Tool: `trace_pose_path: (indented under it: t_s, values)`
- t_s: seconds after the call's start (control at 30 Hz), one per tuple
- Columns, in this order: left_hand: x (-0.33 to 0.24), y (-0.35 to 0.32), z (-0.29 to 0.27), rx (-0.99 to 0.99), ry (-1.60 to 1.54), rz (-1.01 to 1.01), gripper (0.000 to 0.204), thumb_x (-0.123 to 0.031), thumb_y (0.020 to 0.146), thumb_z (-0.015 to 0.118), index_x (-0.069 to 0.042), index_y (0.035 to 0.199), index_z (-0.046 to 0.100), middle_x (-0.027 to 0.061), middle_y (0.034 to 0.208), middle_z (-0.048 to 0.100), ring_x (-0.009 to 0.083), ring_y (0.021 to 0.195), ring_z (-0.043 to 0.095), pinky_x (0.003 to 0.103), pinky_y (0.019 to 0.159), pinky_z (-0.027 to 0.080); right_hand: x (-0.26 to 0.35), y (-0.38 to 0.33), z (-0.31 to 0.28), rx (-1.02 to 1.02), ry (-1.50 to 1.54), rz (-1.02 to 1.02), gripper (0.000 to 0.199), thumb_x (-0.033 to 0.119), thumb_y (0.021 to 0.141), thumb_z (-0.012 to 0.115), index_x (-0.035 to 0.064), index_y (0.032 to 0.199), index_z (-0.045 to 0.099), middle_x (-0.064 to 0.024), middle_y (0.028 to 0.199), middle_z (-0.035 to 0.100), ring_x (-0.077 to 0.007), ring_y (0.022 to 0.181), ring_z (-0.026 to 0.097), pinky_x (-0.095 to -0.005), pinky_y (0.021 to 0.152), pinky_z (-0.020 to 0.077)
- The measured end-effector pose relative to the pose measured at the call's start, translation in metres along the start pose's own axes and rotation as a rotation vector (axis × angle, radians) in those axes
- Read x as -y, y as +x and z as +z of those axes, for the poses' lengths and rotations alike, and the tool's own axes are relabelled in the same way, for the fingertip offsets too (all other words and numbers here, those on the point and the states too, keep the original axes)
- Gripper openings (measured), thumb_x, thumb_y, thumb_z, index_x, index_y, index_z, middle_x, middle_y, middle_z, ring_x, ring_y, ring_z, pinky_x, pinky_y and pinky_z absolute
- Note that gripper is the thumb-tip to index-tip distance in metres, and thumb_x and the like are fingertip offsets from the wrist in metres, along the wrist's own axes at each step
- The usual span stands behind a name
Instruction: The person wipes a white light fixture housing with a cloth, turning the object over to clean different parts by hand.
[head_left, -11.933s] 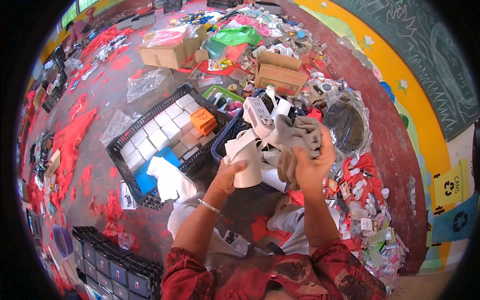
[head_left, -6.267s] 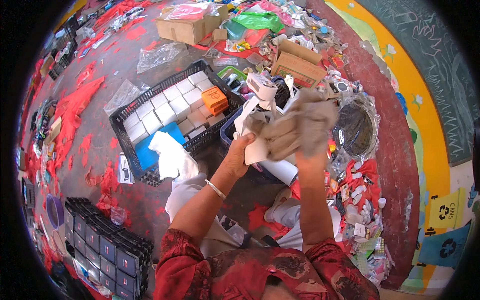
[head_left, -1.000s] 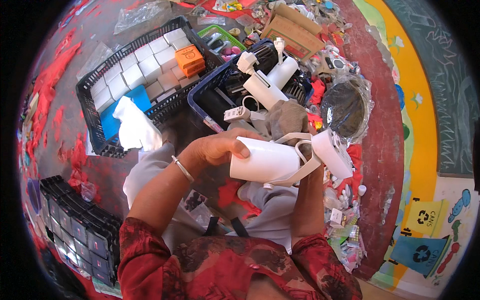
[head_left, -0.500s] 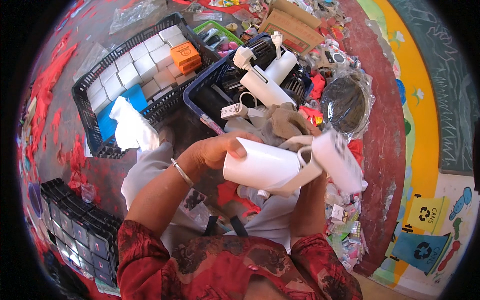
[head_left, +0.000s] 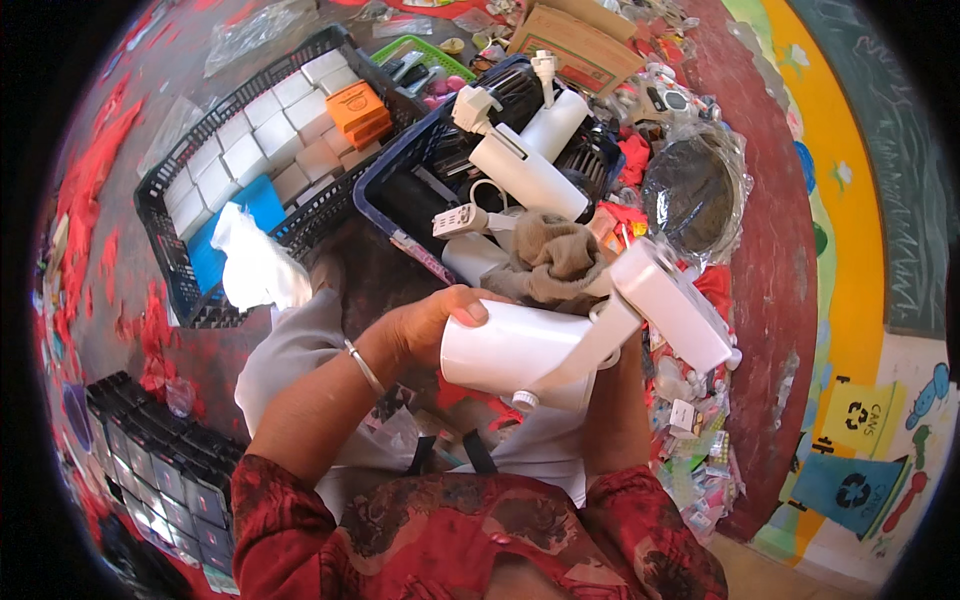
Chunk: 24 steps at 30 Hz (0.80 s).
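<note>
My left hand (head_left: 432, 322) grips the rear end of a white cylindrical device (head_left: 515, 347) held over my lap. A white arm joins that cylinder to a white box-shaped base (head_left: 672, 306) at its right. My right hand is hidden behind the device; only its forearm (head_left: 615, 420) shows, rising to the underside, and it seems to support the piece. A beige cloth (head_left: 553, 262) lies bunched just above the cylinder. Beyond it a blue basket (head_left: 388, 180) holds more white devices (head_left: 525, 170) of the same kind.
A black crate (head_left: 165, 190) with white and orange small boxes stands at upper left, a white rag (head_left: 255, 270) on its near edge. Another black crate (head_left: 150, 470) sits at lower left. Cardboard box (head_left: 580, 45), a clear bag with a dark round object (head_left: 692, 195) and small packets (head_left: 690, 450) lie right.
The white device has stayed in my hands and turned a little, its box-shaped base swinging out to the right. Earlier I held a bundle of white parts and the cloth over the blue basket.
</note>
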<state>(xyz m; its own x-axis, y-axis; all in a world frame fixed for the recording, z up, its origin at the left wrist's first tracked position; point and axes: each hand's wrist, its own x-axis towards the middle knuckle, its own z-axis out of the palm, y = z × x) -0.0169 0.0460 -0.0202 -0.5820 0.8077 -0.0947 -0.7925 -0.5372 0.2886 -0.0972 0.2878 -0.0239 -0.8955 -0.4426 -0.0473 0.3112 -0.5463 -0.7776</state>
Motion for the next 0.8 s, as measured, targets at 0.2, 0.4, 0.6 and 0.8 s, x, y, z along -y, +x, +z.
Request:
trace_pose_path:
  t_s: [0.2,0.4,0.6,0.8]
  values:
    - [0.026,0.007,-0.037,0.077,-0.32,-0.129,0.088,-0.041,0.059,0.053,0.001,0.134,0.035,0.0261,0.131,0.042,0.0402,0.113,0.049,0.048,0.094,0.041,-0.015,0.008,0.031,-0.06,0.001,-0.093,0.03,0.017,0.083,0.058,0.0011,0.108,0.059,-0.0065,0.099,0.062,-0.0131,0.087,0.059,-0.0276,0.079,0.0486]
    - [0.025,0.014,-0.047,0.009,-0.375,-0.009,0.075,-0.056,0.075,0.047,-0.004,0.129,0.043,0.0183,0.121,0.053,0.0343,0.105,0.055,0.048,0.085,0.044,-0.002,0.009,0.061,0.0,-0.299,-0.028,0.029,0.015,0.082,0.06,0.0005,0.107,0.06,-0.0063,0.098,0.063,-0.0123,0.086,0.059,-0.0269,0.078,0.0488]
    - [-0.002,0.016,-0.003,-0.161,-0.491,0.089,0.079,-0.07,0.084,0.023,-0.01,0.132,0.041,0.0146,0.122,0.054,0.0319,0.108,0.055,0.055,0.088,0.045,0.007,0.004,0.065,0.001,-0.51,0.034,0.029,0.013,0.08,0.062,0.0,0.106,0.061,-0.0062,0.097,0.063,-0.0114,0.085,0.059,-0.0262,0.077,0.049]
    - [-0.007,0.011,-0.006,-0.085,-0.107,0.175,0.085,-0.075,0.08,0.025,-0.013,0.139,0.028,0.0141,0.136,0.04,0.0359,0.12,0.044,0.062,0.092,0.036,0.013,0.004,0.063,-0.102,-0.387,0.015,0.022,0.008,0.079,0.063,-0.0011,0.099,0.061,-0.0032,0.087,0.062,-0.0083,0.076,0.057,-0.0239,0.07,0.0492]
